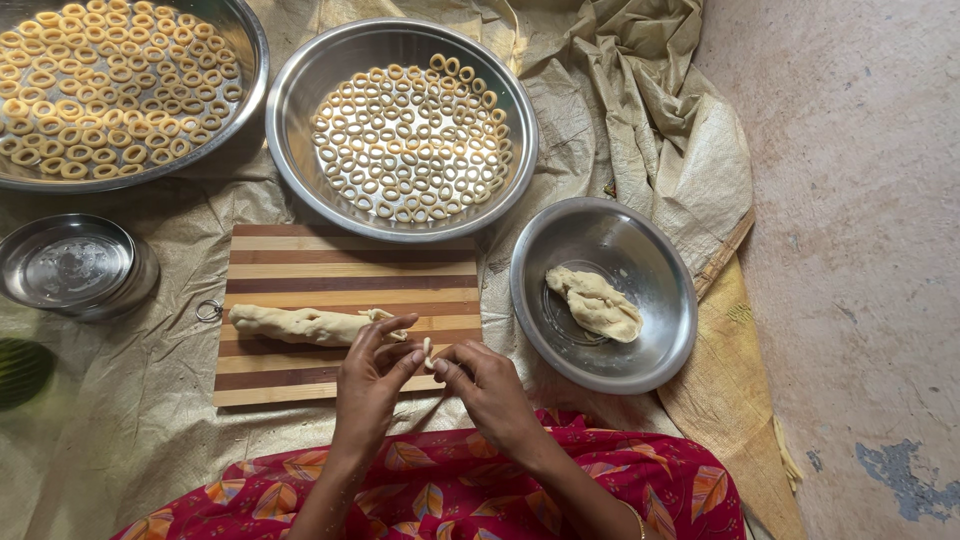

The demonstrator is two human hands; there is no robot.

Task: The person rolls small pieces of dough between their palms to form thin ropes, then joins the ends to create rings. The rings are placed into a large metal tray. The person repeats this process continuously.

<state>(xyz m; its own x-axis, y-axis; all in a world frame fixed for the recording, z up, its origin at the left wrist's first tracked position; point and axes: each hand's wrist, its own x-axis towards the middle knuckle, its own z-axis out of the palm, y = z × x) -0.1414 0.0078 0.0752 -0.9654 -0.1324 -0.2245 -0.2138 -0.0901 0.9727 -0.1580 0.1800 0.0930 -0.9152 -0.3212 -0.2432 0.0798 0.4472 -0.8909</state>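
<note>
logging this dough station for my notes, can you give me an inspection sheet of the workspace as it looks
surface: striped wooden cutting board on a beige woven sheet
job's things: small pale dough bit; long pale dough roll
clutter: two steel trays of dough rings; steel bowl with a dough lump; small steel lid
grips: left hand and right hand pinch the bit
cables: nothing seen
surroundings: bare concrete floor

Head view, steeply downward, close.

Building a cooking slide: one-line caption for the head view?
Both hands, left hand and right hand, pinch a small dough piece over a striped board.
</note>
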